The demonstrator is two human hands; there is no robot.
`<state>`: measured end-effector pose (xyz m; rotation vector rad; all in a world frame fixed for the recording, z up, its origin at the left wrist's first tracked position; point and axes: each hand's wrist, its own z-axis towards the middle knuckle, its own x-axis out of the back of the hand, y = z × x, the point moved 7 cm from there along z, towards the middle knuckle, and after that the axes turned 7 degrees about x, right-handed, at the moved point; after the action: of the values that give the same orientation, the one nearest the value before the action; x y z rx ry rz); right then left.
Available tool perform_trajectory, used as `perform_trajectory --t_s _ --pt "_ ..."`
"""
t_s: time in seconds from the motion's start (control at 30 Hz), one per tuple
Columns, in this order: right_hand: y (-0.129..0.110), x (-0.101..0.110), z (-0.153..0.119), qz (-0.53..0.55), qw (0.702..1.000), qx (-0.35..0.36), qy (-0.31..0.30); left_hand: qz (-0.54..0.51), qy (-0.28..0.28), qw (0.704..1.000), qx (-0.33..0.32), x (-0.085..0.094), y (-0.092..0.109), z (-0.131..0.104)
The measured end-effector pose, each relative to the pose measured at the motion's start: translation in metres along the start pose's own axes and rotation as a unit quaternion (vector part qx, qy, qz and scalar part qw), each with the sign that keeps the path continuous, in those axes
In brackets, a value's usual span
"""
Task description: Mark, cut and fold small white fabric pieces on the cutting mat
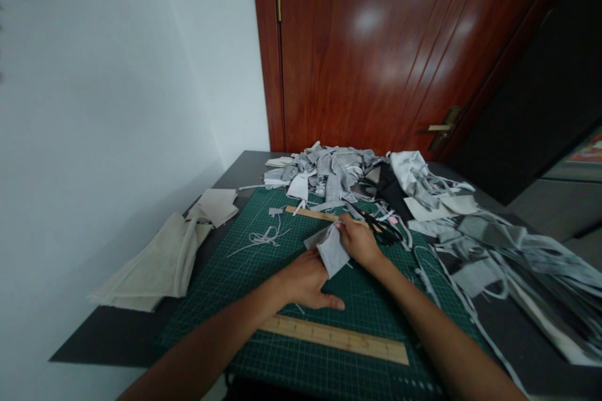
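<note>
A small folded piece of light grey fabric (333, 252) is held above the green cutting mat (263, 263). My right hand (360, 241) pinches its upper edge with the fingertips. Palm down and thumb stretched out to the right, my left hand (308, 279) is open at the fabric's left side. Its fingertips are partly covered by the cloth, and whether they go inside it or just behind it I cannot tell. Black-handled scissors (386, 233) lie just beyond my right hand. A wooden ruler (345, 337) rests on the mat in front of me.
Grey and white fabric scraps (329, 169) are heaped at the table's back. Long fabric strips (531, 257) lie at the right, cream cloth (160, 257) at the left. A second wooden ruler (313, 214) and tangled white cord (264, 237) are on the mat. A wooden door (357, 56) stands behind.
</note>
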<state>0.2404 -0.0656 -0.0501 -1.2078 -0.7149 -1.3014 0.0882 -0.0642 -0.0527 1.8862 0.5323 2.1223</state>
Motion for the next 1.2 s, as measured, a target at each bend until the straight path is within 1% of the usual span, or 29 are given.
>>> perform_trajectory --t_s 0.07,0.13,0.23,0.27,0.3,0.33,0.37,0.43,0.47,0.5,0.53,0.6,0.67,0.73,0.83,0.9,0.97,1.03,1.1,1.17,1.2 --pt "-0.001 0.001 0.001 -0.026 1.0 -0.007 -0.009 0.008 -0.014 1.0 0.0 0.005 0.001 -0.004" --pt "-0.001 0.002 0.003 -0.037 0.999 -0.019 -0.01 -0.001 -0.023 1.0 0.01 0.015 -0.001 -0.007" --pt "0.0 0.001 0.006 -0.043 0.998 -0.044 -0.013 -0.074 -0.041 0.996 0.028 0.032 -0.007 -0.01" --pt "0.001 0.0 0.006 -0.045 0.998 -0.052 -0.016 -0.112 -0.049 0.991 0.044 0.035 -0.012 -0.01" --pt "0.001 -0.002 0.007 -0.048 0.997 -0.057 -0.018 -0.152 -0.047 0.984 0.075 0.037 -0.019 -0.008" --pt "0.001 -0.003 0.007 -0.05 0.997 -0.06 -0.02 -0.19 -0.034 0.973 0.125 0.038 -0.029 -0.005" --pt "0.0 -0.004 0.007 -0.051 0.997 -0.062 -0.02 -0.219 0.009 0.958 0.183 0.039 -0.041 -0.003" --pt "-0.002 -0.005 0.006 -0.051 0.996 -0.064 -0.018 -0.248 0.163 0.909 0.292 0.044 -0.066 -0.003" --pt "-0.003 -0.006 0.005 -0.05 0.997 -0.065 -0.015 -0.248 0.221 0.887 0.32 0.043 -0.075 -0.004" --pt "-0.004 -0.006 0.004 -0.048 0.997 -0.065 -0.013 -0.24 0.258 0.875 0.332 0.041 -0.08 -0.003" --pt "-0.005 -0.007 0.003 -0.047 0.997 -0.066 -0.011 -0.224 0.266 0.876 0.335 0.038 -0.082 0.0" --pt "-0.006 -0.007 0.001 -0.042 0.997 -0.068 -0.004 -0.185 0.254 0.892 0.325 0.033 -0.083 0.005" --pt "-0.005 -0.008 0.0 -0.033 0.997 -0.074 0.003 -0.147 0.219 0.914 0.307 0.031 -0.079 0.01" --pt "-0.001 -0.007 0.0 -0.016 0.997 -0.077 0.013 -0.108 0.192 0.927 0.302 0.032 -0.075 0.01" --pt "0.003 -0.005 0.0 0.027 0.996 -0.074 0.029 -0.025 0.191 0.934 0.302 0.036 -0.069 0.005" --pt "0.003 -0.002 -0.002 0.051 0.995 -0.075 0.038 0.034 0.194 0.937 0.288 0.037 -0.063 0.004" --pt "0.001 0.0 -0.005 0.051 0.995 -0.077 0.041 0.076 0.192 0.936 0.285 0.037 -0.061 0.002" --pt "-0.006 0.001 -0.009 0.011 0.997 -0.064 0.039 0.098 0.185 0.931 0.299 0.037 -0.063 0.0" --pt "-0.012 0.001 -0.011 -0.046 0.997 -0.049 0.031 0.097 0.174 0.928 0.315 0.036 -0.067 -0.001" --pt "-0.014 -0.001 -0.012 -0.072 0.996 -0.044 0.022 0.072 0.165 0.934 0.308 0.035 -0.07 0.0" --pt "-0.013 -0.002 -0.012 -0.067 0.997 -0.045 0.015 0.055 0.165 0.939 0.298 0.035 -0.071 0.001"
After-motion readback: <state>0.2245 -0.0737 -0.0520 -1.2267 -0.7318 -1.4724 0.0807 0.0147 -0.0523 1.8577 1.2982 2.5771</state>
